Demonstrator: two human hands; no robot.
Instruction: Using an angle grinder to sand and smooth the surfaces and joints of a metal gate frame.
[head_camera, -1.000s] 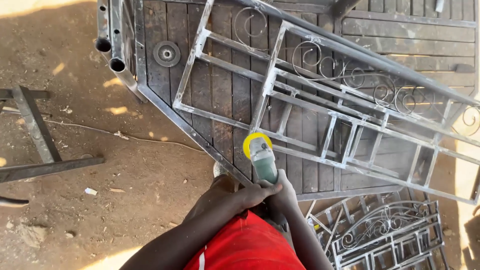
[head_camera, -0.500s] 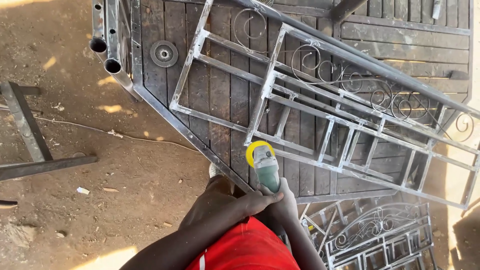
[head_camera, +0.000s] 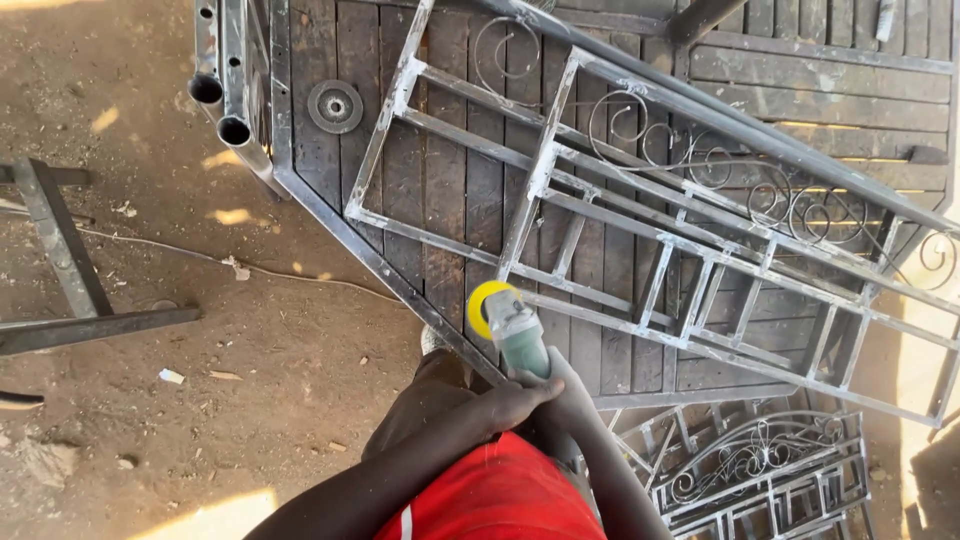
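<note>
Both of my hands are wrapped on one tool, but the biggest thing under me is the dark wooden-slatted panel (head_camera: 450, 180) in its steel frame, lying flat on the dirt ground (head_camera: 150, 300). On top of it rests a long metal grille (head_camera: 640, 250) of square bars and curled scrollwork, running at a slant from upper left to lower right. A second, smaller scrollwork grille (head_camera: 770, 470) lies on the ground just beside my right forearm. Off to the left is a dark steel stand (head_camera: 70, 290), well apart from me. Two round steel tubes (head_camera: 225, 110) lie along the panel's left edge, open ends toward me, and a loose grinding disc (head_camera: 335, 106) sits on the slats near them.

The angle grinder (head_camera: 520, 335), green-bodied with a yellow guard, points away from me, its head at the near corner of the long grille, just above the panel's slanted frame edge. My left hand (head_camera: 505, 400) closes around the rear of its body, fingers curled tight on it. My right hand (head_camera: 572, 385) grips the same body from the other side; its fingers are mostly hidden, so I cannot tell exactly how they lie.
</note>
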